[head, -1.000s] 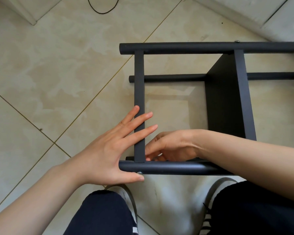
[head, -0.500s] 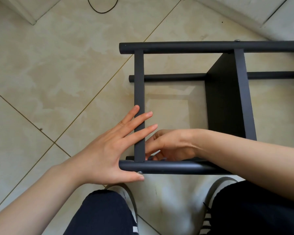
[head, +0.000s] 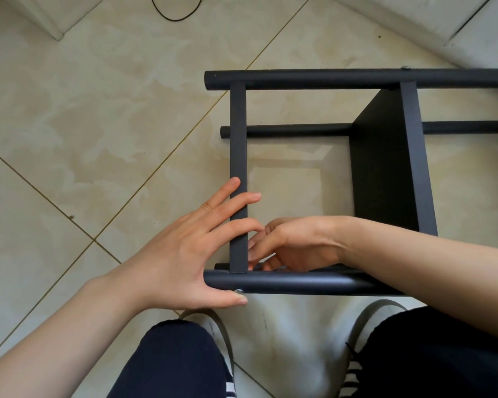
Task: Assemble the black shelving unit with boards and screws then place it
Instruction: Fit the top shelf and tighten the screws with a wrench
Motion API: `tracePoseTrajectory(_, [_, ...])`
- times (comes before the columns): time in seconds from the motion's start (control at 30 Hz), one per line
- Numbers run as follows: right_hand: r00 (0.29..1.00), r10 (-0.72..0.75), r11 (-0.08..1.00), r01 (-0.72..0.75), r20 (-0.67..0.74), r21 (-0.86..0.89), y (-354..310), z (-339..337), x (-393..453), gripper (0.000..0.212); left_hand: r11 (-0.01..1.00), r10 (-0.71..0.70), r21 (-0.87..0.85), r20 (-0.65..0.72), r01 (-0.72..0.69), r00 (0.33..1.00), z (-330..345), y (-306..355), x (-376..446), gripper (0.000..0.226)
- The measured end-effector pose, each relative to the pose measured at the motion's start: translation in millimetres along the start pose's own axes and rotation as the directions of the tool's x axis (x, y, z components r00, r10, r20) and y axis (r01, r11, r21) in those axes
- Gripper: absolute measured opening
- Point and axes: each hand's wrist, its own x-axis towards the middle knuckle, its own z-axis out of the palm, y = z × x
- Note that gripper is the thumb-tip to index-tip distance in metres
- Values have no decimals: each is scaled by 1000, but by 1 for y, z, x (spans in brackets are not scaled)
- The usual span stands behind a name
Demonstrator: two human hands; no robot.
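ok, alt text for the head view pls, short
Seen from above, a person's left hand lies with straight fingers across a board of a black shelving unit lying on a tiled floor. The right hand reaches inside the frame by the near pole, fingers partly hidden.

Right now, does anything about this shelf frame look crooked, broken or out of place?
Nothing stands out. The near board sits square between the two upper poles, and the far board runs parallel to it. A screw sits in the front pole by the left hand's thumb.
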Motion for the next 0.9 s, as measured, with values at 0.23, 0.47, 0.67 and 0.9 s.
tracePoseTrajectory(0.23, [1000, -17, 1000, 17, -10, 3, 2, 4, 4, 10, 999, -4, -32, 2, 4, 1000, 1, 1, 1, 71])
tracePoseTrajectory(0.47, [1000, 15, 999, -15, -13, -36, 2, 4, 2, 17, 999, -9, -54, 7, 10, 1000, 0, 3, 1, 68])
tracePoseTrajectory(0.67, [998, 44, 999, -43, 46, -15, -3, -1, 0, 14, 999, 0, -48, 7, 1, 1000, 0, 3, 1, 67])
tracePoseTrajectory(0.9, [1000, 10, 999, -11, -16, -45, 0, 4, 6, 11, 999, -3, -54, 14, 4, 1000, 0, 2, 0, 68])
